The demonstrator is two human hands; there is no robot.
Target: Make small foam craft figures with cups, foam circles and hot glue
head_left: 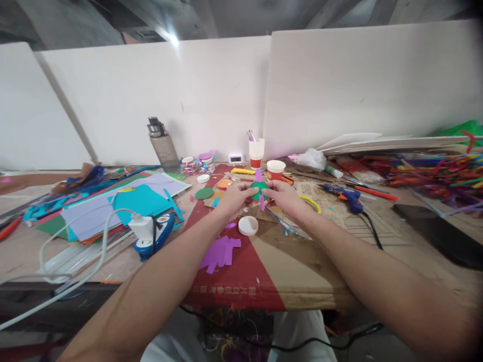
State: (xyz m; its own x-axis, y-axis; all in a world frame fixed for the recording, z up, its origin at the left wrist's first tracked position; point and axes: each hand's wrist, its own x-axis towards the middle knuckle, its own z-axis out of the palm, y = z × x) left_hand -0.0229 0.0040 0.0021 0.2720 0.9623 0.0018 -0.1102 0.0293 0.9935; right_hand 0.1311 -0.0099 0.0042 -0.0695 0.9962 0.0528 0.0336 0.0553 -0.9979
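Observation:
Between my two hands I hold a green paper disc (259, 190) with purple strips sticking out at its top and bottom. My left hand (241, 195) grips the disc's left edge, thumb on its face. On the opposite edge sits my right hand (278, 195), its thumb also pressing the face. The fingers behind the disc are mostly hidden. Just below the hands a round white lid (248, 225) lies on the cardboard. Nearer to me is a pile of cut purple paper strips (222, 253). A pen (283, 221) lies under my right hand.
Teal paper sheets (140, 203) and a power strip (154, 236) with white cables lie left. Paper cups (276, 169), a small clock (236, 158) and a bottle (163, 146) stand behind. A blue glue gun (352, 200), a black phone-like slab (437, 234) and pipe cleaners (445, 168) lie right.

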